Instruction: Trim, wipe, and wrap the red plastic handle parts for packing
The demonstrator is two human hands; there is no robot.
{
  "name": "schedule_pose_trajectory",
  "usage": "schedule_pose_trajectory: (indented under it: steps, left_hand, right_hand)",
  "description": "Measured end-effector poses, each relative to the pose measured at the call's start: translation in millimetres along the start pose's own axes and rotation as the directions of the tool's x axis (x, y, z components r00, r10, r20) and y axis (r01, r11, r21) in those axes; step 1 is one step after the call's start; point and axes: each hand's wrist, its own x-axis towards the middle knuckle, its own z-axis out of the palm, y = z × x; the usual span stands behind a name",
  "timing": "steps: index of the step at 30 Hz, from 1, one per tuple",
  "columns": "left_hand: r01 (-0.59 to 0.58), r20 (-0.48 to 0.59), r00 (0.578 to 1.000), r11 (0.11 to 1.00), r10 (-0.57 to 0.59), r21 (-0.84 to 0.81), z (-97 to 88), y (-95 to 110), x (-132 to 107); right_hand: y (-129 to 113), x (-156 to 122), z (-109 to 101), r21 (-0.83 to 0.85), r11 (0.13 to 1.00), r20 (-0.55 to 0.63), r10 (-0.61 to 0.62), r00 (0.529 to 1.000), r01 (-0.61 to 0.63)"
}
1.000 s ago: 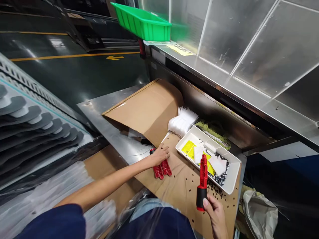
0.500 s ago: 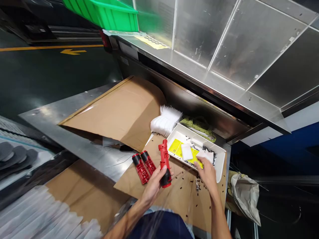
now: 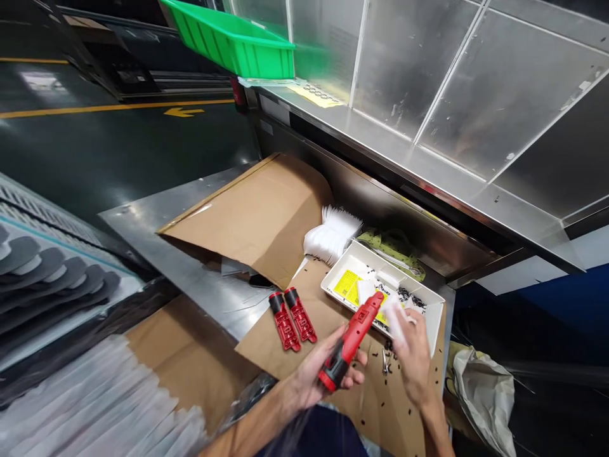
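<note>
Left hand (image 3: 328,374) wraps around a red plastic tool body (image 3: 352,339), right hand (image 3: 413,362) pinching a blurred white pad (image 3: 394,324)

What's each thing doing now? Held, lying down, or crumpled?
left hand: gripping the red-and-black handle.
right hand: blurred, beside the white tray.
two red parts: lying side by side on the cardboard sheet.
white tray: holding yellow paper.
plastic bag: crumpled.

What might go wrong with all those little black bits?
The tiny black pieces lie loose on the cardboard sheet, so they might roll off and get lost. Your right hand is right beside the white tray, and a bump might spill it. The red tool body in your left hand might slip and scatter them.
</note>
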Motion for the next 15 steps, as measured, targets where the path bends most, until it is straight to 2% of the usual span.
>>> schedule_pose_trajectory:
  steps: [2, 3, 7, 11, 15]
  left_hand:
    - [0.041, 0.038, 0.998, 0.998, -0.043, 0.056, 0.2, -2, 3]
    - [0.045, 0.057, 0.997, 0.995, -0.050, 0.088, 0.4, -3, 4]
    - [-0.016, 0.107, 0.994, 0.987, -0.001, 0.157, 1.5, -2, 3]
    - [-0.024, 0.061, 0.998, 0.986, 0.014, 0.164, 2.1, -1, 0]
    - [-0.026, 0.088, 0.996, 0.985, 0.011, 0.171, 0.8, 0, -1]
  right_hand:
    - [-20, -4, -2, -0.008, 0.976, 0.021, -0.217, 0.976, 0.217]
    - [-26, -3, -2, -0.050, 0.961, 0.011, -0.270, 0.963, 0.270]
    - [-34, 5, 4, -0.194, 0.956, -0.109, -0.244, 0.964, 0.221]
    - [-40, 0, 11, -0.157, 0.904, -0.012, -0.405, 0.914, 0.398]
    - [-42, -1, 10, -0.296, 0.902, -0.108, -0.360, 0.927, 0.315]
